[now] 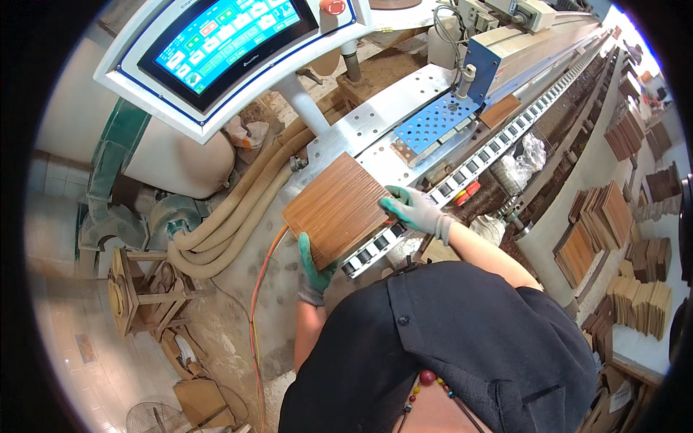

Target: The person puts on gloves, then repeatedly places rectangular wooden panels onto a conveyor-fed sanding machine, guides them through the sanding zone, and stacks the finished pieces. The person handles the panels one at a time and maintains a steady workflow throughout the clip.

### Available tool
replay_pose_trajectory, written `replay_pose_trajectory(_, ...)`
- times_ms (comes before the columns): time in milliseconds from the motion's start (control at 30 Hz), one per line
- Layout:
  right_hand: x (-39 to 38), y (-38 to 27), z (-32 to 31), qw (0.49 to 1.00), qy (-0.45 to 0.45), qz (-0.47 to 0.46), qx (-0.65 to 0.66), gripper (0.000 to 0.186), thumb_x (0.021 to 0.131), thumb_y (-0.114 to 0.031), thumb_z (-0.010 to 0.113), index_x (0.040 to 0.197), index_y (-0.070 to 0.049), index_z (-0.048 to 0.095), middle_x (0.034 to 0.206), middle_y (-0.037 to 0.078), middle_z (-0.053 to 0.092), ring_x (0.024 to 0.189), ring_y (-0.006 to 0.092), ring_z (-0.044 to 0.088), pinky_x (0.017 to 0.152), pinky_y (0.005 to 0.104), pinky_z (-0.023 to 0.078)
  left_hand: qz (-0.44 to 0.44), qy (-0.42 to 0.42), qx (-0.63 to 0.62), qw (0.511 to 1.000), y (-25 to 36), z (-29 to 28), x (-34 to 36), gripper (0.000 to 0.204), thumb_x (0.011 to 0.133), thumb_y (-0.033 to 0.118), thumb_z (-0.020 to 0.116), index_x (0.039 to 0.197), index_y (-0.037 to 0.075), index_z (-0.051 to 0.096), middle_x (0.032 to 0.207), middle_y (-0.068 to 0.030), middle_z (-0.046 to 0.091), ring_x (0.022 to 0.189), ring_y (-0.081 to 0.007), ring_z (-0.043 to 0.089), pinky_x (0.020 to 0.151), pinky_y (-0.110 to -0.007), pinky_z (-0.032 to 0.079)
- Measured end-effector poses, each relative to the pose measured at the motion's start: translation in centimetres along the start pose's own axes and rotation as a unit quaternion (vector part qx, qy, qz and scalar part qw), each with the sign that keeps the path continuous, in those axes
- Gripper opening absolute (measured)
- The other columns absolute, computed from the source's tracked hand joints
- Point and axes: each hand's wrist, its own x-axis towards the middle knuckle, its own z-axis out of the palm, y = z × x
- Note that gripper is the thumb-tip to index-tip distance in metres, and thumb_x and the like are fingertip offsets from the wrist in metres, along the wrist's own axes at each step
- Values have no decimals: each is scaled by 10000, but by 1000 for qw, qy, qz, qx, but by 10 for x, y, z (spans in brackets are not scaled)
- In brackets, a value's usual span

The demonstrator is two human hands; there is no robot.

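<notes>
A brown wood-grain panel (336, 206) lies tilted across the near end of a metal machine bed (357, 130) and its roller track (473, 160). My left hand (315, 270), in a grey and green work glove, grips the panel's near left edge. At the right edge my right hand (417, 209), gloved the same way, holds the panel with its fingers on the top face. The undersides of both grips are hidden. Beyond the panel, a blue perforated plate (433, 128) is fixed on the bed. Farther along, another brown piece (499, 112) sits beside the track.
A control console with a lit screen (229, 42) and a red stop button (333, 7) overhangs the far left. Ribbed hoses (242, 224) and an orange cable (254, 317) run at left. Several stacked panels (595, 224) stand at right. A wooden stand (148, 292) is lower left.
</notes>
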Motion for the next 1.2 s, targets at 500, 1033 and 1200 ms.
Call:
replay_pose_trajectory(500, -3, 86, -86, 846, 145, 80, 507, 377, 1028, -155, 592, 1390, -60, 542, 968, 65, 712, 647, 194, 699, 596, 345, 608, 51, -92, -33, 994, -37, -76, 45, 1018, 774, -34, 763, 1605, 108, 193, 1478, -140, 410, 1280, -276, 520, 1064, -391, 473)
replay_pose_trajectory(1033, -3, 44, -43, 912, 169, -158, -337, 471, 973, -344, 580, 1366, -84, 583, 1509, 188, 495, 1399, 380, 456, 1174, 508, 343, 134, 61, 75, 986, -20, -4, 10, 651, 922, 656, 601, 1354, 172, 546, 1154, -17, 651, 892, -136, 666, 631, -240, 551)
replay_pose_trajectory(1200, -5, 32, -10, 841, 113, -163, -503, 482, 1027, -380, 458, 1397, -87, 553, 1512, 180, 488, 1418, 397, 416, 1218, 533, 229, 175, 129, 101, 971, -27, -1, 14, 684, 900, 684, 618, 1357, 180, 546, 1126, -8, 661, 825, -127, 658, 568, -237, 512)
